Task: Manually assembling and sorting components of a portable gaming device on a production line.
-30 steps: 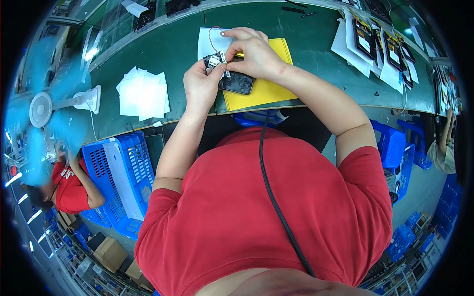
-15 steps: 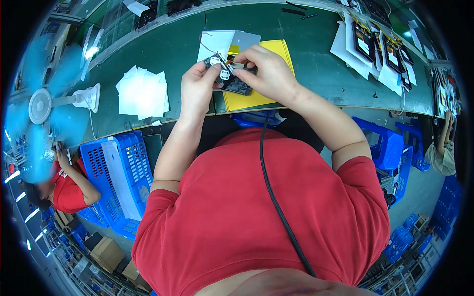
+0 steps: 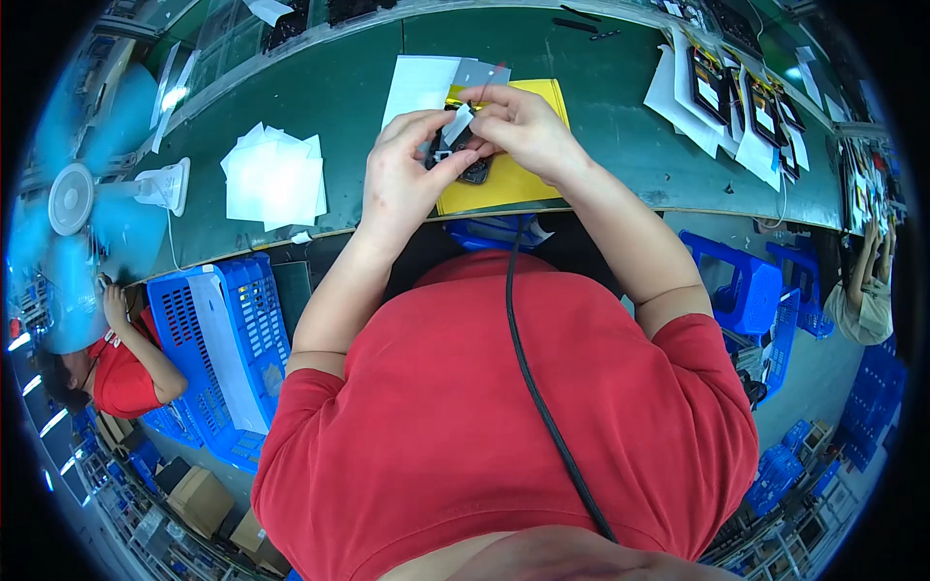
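Note:
Over the bench's middle, a black electronic housing (image 3: pixel 475 172) sits between my hands, mostly covered by the fingers. A pale flat strip (image 3: pixel 458 126) sticks up from it. My left hand (image 3: pixel 405 174) is closed around the housing's left side, the thumb stretched across toward the right fingers. From the right, my right hand (image 3: pixel 525 131) is curled over the other side, its fingertips pressed against the assembly near the strip. A thin red wire shows above those fingers. Beneath lies a yellow folder (image 3: pixel 528 179), with a white sheet (image 3: pixel 412 85) beyond it.
Loose white papers (image 3: pixel 275 179) lie to the left beside a running fan (image 3: pixel 73 198). At right, black-framed parts (image 3: pixel 712 87) rest on paper sheets. Blue baskets (image 3: pixel 218 358) stand below the bench's left edge, and a blue stool (image 3: pixel 741 286) on the right. Other people sit at both sides.
The housing has been turned and tilted between my hands, hiding its white inner parts. The pale strip now stands up. My left hand has moved right, closer to the right hand.

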A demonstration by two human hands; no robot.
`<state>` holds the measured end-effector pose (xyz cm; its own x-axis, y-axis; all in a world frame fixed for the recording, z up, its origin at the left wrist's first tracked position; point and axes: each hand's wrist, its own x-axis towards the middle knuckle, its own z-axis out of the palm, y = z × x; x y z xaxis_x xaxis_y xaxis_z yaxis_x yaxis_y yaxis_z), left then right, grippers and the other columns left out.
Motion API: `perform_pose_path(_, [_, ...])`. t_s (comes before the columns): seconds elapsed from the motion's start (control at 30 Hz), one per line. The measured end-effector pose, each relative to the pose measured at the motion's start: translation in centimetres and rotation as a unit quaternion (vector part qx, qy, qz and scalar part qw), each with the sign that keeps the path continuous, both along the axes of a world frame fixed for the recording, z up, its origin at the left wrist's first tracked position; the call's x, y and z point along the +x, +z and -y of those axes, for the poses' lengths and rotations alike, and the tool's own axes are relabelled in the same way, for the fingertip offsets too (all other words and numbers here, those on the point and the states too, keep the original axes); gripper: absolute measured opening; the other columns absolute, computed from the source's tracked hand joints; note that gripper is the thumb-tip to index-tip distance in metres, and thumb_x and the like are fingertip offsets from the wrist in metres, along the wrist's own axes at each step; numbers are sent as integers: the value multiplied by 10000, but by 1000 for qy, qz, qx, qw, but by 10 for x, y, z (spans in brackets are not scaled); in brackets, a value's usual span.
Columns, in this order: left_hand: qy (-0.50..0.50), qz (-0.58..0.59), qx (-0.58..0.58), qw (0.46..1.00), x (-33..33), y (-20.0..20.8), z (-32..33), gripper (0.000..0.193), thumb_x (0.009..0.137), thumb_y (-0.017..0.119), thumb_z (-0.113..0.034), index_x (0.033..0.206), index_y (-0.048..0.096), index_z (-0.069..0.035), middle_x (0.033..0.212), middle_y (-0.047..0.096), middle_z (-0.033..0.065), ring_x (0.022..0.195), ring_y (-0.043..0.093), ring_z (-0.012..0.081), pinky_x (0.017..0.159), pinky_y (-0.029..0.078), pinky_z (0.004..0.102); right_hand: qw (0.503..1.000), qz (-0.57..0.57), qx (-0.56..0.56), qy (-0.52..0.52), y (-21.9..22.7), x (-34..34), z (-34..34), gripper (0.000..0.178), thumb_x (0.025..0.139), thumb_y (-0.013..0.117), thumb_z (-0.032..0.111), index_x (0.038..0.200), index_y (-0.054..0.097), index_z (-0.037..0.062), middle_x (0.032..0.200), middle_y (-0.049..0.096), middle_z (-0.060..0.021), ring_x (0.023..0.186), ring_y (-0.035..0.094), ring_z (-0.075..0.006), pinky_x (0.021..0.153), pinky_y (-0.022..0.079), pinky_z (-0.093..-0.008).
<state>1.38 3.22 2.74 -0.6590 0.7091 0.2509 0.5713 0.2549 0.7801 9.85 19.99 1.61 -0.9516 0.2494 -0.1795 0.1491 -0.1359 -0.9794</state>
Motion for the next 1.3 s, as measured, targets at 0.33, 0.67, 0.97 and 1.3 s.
perform_pose_path(0.33, [-54,-55,-95,992,-15,-5,11,589,682,815,-141,1236,620,-89,1168,645,113,1052,590,258,835,505,345,997,20,-69,14,-6,16,-10,427,882,621,45,1296,526,-4,1003,657,-69,861,669,-107,785,542,-215])
perform_pose_path(0.67, [-161,-59,-59,983,-30,-3,15,621,705,774,-88,1292,573,-83,1180,630,139,1055,590,259,843,506,334,946,16,320,54,10,28,-4,492,746,804,74,1195,619,-5,876,621,-34,713,594,-59,658,511,-207])
perform_pose_path(0.97, [-128,33,-48,990,-21,-7,33,648,669,793,-11,1277,575,-59,1142,608,112,980,614,213,836,522,321,922,-20,386,17,0,36,0,475,709,819,191,1116,650,14,872,623,-91,729,642,-182,699,532,-293])
perform_pose_path(1.3, [-85,85,-60,991,7,-16,31,537,733,749,34,1239,579,-24,1054,646,104,914,660,178,816,563,281,908,9,411,84,13,43,-15,449,692,821,78,1105,655,17,904,612,-68,801,632,-151,760,544,-262])
